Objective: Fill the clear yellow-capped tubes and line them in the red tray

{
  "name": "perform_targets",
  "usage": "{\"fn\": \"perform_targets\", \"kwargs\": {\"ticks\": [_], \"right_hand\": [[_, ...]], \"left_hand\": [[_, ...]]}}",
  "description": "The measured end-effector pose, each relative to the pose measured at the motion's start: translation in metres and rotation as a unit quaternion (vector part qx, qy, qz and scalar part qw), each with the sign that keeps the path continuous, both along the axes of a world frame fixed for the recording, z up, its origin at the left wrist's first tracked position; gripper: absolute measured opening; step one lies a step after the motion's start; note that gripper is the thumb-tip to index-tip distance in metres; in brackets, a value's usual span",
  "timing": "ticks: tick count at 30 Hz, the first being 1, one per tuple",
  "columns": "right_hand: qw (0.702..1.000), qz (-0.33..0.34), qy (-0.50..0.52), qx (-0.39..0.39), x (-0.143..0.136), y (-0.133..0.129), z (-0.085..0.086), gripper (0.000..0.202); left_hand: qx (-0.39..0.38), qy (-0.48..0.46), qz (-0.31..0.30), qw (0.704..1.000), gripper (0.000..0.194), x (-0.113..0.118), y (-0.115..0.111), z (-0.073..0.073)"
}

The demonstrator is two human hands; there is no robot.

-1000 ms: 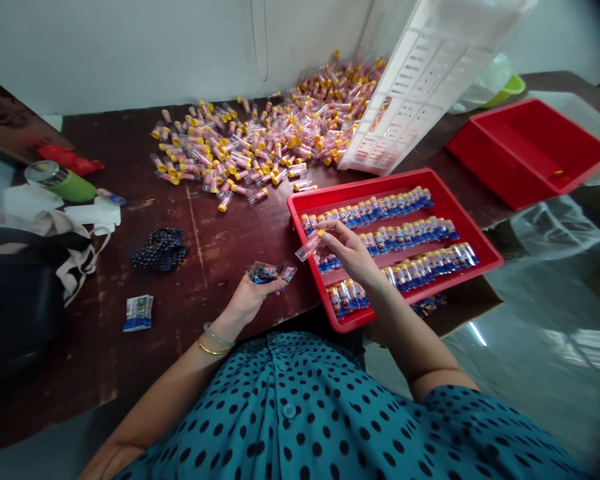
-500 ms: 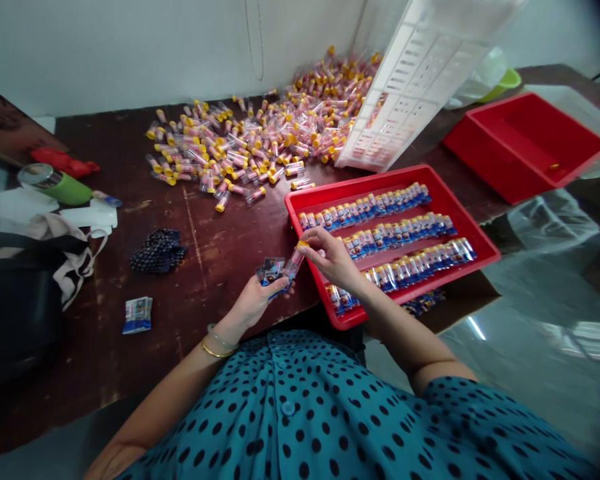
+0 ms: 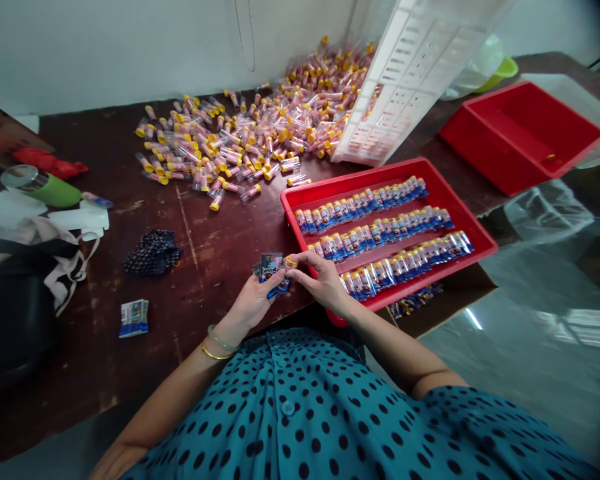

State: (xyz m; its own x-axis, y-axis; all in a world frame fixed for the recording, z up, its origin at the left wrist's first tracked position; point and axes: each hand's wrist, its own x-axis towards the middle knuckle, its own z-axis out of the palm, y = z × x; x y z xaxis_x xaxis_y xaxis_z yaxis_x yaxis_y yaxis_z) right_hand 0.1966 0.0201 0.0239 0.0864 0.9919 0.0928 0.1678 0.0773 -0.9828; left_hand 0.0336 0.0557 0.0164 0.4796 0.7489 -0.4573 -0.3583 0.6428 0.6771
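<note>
My left hand point(image 3: 253, 300) is closed on a small stack of blue and dark printed packets point(image 3: 271, 265) above the table's front edge. Thumb and fingers of my right hand point(image 3: 325, 280) pinch the yellow cap of a small tube point(image 3: 291, 262), whose lower part is against the packets and partly hidden. Just right of my hands lies a red tray point(image 3: 485, 248) holding three rows of yellow-capped tubes in blue packets point(image 3: 360, 237). Beyond them, a large pile of clear pink tubes with yellow caps point(image 3: 230, 157) spreads over the dark red table point(image 3: 205, 233).
A white slatted basket point(image 3: 380, 93) stands tilted behind the tray. At the right is a red bin point(image 3: 510, 147). On the left are a stack of packets point(image 3: 134, 318), a dark patterned cloth point(image 3: 153, 252), a green bottle point(image 3: 55, 189) and a black bag point(image 3: 15, 313).
My right hand has moved slightly left and down, bringing the tube from above the packets down against them. The whole view has shifted slightly.
</note>
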Motion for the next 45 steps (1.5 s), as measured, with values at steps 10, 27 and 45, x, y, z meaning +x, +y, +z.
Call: {"fn": "perform_targets", "kwargs": {"ticks": [10, 27, 45], "right_hand": [[0.999, 0.013, 0.033, 0.003, 0.007, 0.005, 0.004, 0.020], [0.954, 0.051, -0.280, -0.094, 0.089, 0.077, -0.001, 0.012], [0.907, 0.061, -0.410, -0.076, 0.075, 0.168, -0.019, 0.014]], "left_hand": [[0.016, 0.024, 0.001, 1.000, 0.036, 0.001, 0.001, 0.004], [0.055, 0.091, 0.020, 0.994, 0.033, -0.017, 0.014, -0.002], [0.012, 0.091, 0.066, 0.994, 0.037, -0.038, 0.026, -0.003]]}}
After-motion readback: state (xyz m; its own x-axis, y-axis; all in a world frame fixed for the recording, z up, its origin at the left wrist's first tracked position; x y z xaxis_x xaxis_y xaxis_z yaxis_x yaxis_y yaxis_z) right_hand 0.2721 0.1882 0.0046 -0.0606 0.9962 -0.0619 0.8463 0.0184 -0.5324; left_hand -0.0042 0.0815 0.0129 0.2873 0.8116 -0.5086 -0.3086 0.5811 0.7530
